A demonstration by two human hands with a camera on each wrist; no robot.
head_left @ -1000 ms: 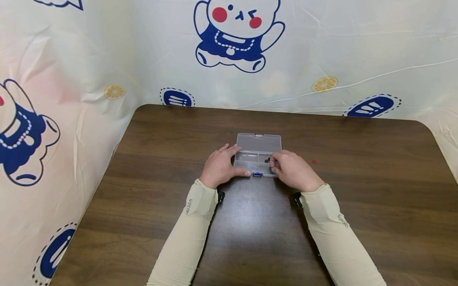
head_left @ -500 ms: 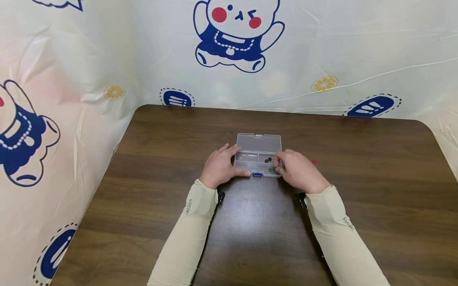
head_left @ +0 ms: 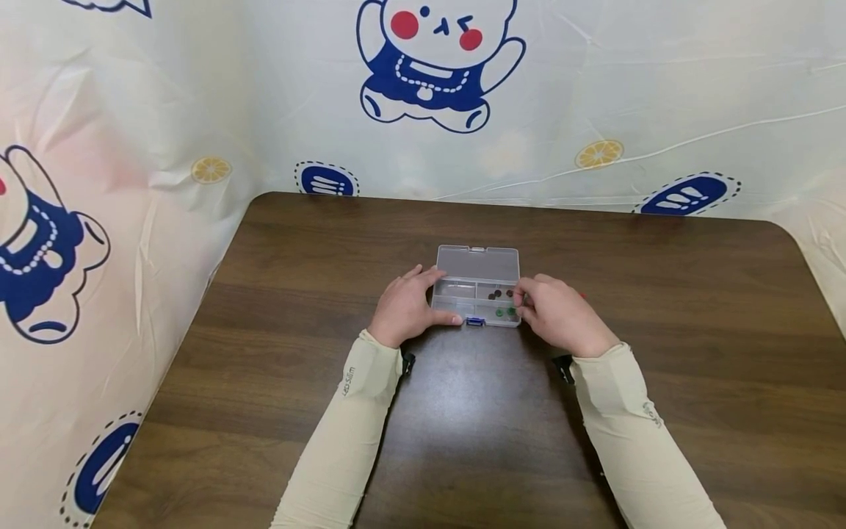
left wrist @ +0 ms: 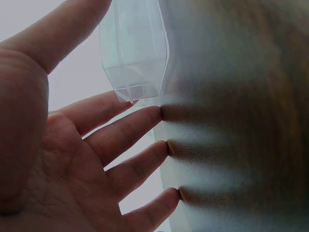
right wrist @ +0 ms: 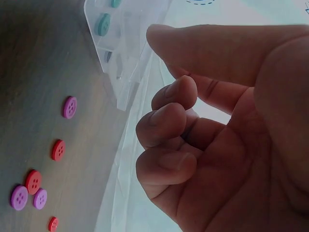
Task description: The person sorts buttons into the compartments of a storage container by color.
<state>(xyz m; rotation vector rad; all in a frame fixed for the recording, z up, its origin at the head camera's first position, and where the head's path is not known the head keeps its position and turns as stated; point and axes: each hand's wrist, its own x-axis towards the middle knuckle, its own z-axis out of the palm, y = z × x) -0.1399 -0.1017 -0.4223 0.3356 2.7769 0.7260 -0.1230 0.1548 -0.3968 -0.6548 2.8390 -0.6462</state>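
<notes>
A clear plastic compartment box (head_left: 454, 308) lies on the table with its lid (head_left: 479, 263) raised toward the back. Dark buttons (head_left: 499, 293) sit in its back right compartment and green buttons (head_left: 499, 312) in the front right one. My left hand (head_left: 408, 307) steadies the box's left end, thumb at the front edge, index finger near the hinge; its other fingertips touch the table in the left wrist view. At the box's right edge is my right hand (head_left: 555, 312), fingers curled, thumb and index close together. The thumb hides the index tip, so I cannot tell if something is pinched.
Purple buttons (right wrist: 70, 107) and red buttons (right wrist: 58, 150) lie loose on the table (head_left: 694, 353) right of the box. A blue latch (head_left: 475, 322) is on the box's front edge. A printed curtain (head_left: 277, 88) hangs behind and left of the table.
My right hand has shifted right, from over the right compartments to the box's edge. More dark and green buttons show now, and the hand partly covers a red button. The left hand stays put.
</notes>
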